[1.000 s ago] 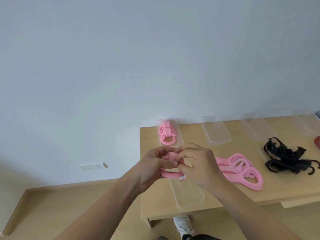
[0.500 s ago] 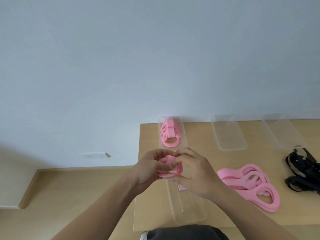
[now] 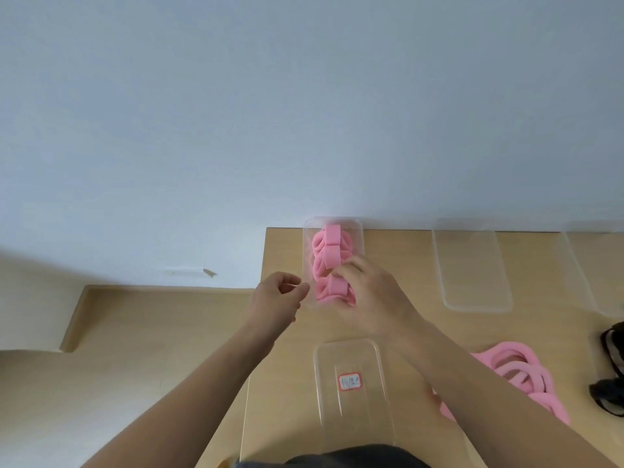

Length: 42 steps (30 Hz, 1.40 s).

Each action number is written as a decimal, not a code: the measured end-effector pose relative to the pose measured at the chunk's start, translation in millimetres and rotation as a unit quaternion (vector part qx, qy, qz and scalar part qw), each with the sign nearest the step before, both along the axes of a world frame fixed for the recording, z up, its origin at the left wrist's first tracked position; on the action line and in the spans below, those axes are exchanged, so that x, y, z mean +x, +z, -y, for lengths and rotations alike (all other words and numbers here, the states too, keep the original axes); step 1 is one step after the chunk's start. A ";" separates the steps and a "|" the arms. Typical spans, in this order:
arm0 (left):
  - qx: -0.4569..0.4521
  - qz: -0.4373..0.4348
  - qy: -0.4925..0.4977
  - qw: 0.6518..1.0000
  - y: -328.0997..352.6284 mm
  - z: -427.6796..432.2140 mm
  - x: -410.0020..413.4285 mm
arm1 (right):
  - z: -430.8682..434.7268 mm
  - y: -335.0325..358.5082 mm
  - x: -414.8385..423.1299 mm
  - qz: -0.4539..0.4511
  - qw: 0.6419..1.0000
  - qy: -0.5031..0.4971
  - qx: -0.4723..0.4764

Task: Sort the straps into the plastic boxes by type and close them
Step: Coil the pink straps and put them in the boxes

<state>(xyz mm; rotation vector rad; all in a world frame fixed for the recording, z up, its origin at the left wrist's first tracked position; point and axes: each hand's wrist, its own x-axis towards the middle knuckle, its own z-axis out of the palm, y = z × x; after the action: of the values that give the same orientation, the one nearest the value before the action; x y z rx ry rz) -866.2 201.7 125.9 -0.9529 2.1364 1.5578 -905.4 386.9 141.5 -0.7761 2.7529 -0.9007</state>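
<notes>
Right hand (image 3: 368, 295) grip is pinching pink strap (image 3: 332, 288) inside box (image 3: 354, 228) (mid-frame); left hand (image 3: 278, 298) grip is hanging released.

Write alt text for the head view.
The right hand holds a folded pink strap in a clear plastic box of pink straps at the wooden table's far left corner; the left hand, loosely curled and empty, is beside it. A labelled clear lid lies nearer; loose pink straps, black straps and an empty clear box lie to the right.
</notes>
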 end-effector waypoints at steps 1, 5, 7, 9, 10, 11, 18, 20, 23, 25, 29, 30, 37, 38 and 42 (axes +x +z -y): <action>0.004 0.003 0.005 1.000 -3.7 -1.0 -1.0 | 3.1 -5.0 -5.4 0.007 1.000 0.011 0.014; 0.040 -0.010 0.028 0.999 -12.2 -2.8 -2.4 | 8.7 -20.8 -15.3 0.030 0.998 0.035 0.046; 0.048 -0.015 0.034 0.998 -11.7 -2.3 -2.1 | 9.9 -24.0 -17.0 0.025 0.997 0.031 0.072; 0.047 -0.013 0.030 0.998 -9.3 -2.1 -1.7 | 13.2 -24.3 -17.5 -0.002 0.991 0.034 0.126; 0.037 -0.013 0.022 0.999 -8.2 -1.7 -1.1 | 15.9 -23.9 -17.3 -0.023 0.987 0.035 0.155; 0.021 -0.014 0.012 1.000 -7.1 -1.2 -0.1 | 18.9 -23.5 -16.9 -0.041 0.982 0.030 0.179; -0.125 -0.075 -0.087 0.986 9.4 4.7 19.6 | 13.4 -5.0 -4.6 0.024 0.998 -0.022 0.049; -0.169 -0.103 -0.131 0.971 12.8 4.8 29.0 | 2.5 1.6 6.3 0.047 0.999 -0.003 0.015; -0.217 -0.142 -0.203 0.944 15.2 0.1 46.2 | -14.1 4.7 34.7 0.042 0.998 -0.053 -0.008; -0.240 -0.168 -0.246 0.924 14.6 -6.0 58.5 | -26.3 1.8 62.2 0.035 0.993 -0.111 0.017; -0.244 -0.221 -0.344 0.880 7.8 -26.3 83.2 | -57.1 -4.6 127.4 0.088 0.983 -0.138 0.080; -0.239 -0.227 -0.370 0.868 4.9 -32.9 89.4 | -65.2 -5.3 144.8 0.102 0.979 -0.136 0.113; -0.216 -0.259 -0.517 0.787 -7.0 -91.3 117.3 | -135.9 -4.9 235.5 0.118 0.947 -0.266 0.137; -0.219 -0.260 -0.532 0.776 -6.1 -99.4 119.8 | -149.2 -2.9 238.9 0.115 0.942 -0.287 0.130; -0.291 -0.254 -0.590 0.709 -1.2 -126.7 124.4 | -214.4 -11.4 216.7 0.140 0.864 -0.465 0.136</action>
<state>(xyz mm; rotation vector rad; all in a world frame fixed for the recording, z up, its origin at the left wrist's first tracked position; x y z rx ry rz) -741.8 328.4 124.6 0.8503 2.6692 0.4494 -688.7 601.3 130.1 0.7582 2.8075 -0.6074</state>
